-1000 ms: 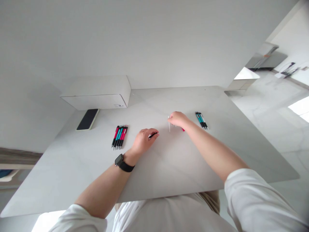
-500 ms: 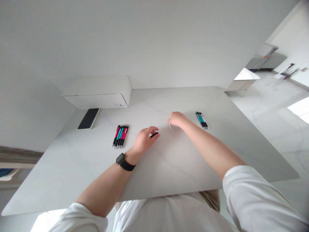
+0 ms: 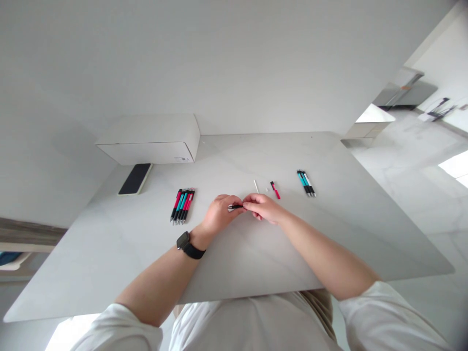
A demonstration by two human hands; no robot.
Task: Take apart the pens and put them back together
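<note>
My left hand, with a black watch on the wrist, is closed on the black lower section of a pen. Its tip points left. The fingertips of my right hand pinch the other end of the same section, so both hands meet over the middle of the table. Just beyond them lies a thin white refill. Beside it are a tiny pale piece, too small to make out, and a red upper pen barrel with a black clip end.
To the left, several red and teal pens lie side by side. A smaller group of teal and white pens lies at the right. Against the wall stands a white box, with a phone in front of it on the table.
My right hand has let go of the white refill, now lying on the table, and has come back left and nearer to grip the pen section's end. My left hand has barely moved.
</note>
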